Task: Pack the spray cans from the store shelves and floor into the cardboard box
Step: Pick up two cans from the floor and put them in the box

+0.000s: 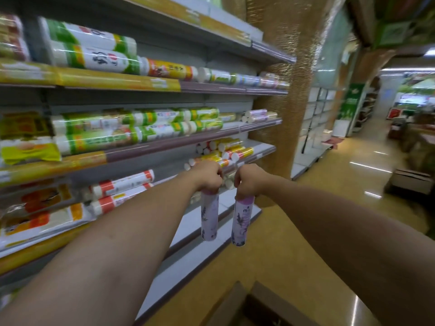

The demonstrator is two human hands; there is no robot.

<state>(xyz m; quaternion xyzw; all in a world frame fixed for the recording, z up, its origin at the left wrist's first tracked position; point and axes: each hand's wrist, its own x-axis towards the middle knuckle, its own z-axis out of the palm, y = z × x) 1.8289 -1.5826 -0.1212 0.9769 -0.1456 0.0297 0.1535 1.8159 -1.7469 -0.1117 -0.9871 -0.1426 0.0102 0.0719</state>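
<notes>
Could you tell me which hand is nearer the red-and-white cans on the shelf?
Left: the left hand hangs right of the red-and-white cans, while the right hand is farther right, beyond it.

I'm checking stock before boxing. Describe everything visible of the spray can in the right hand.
The spray can is a slim cylinder, pale lilac with a purple flower print and a pink band near its top; it looks like metal. It hangs nearly upright in the air, its top gripped inside the right hand. Its base hangs free above the floor, close beside a second can; nothing else touches it.
</notes>
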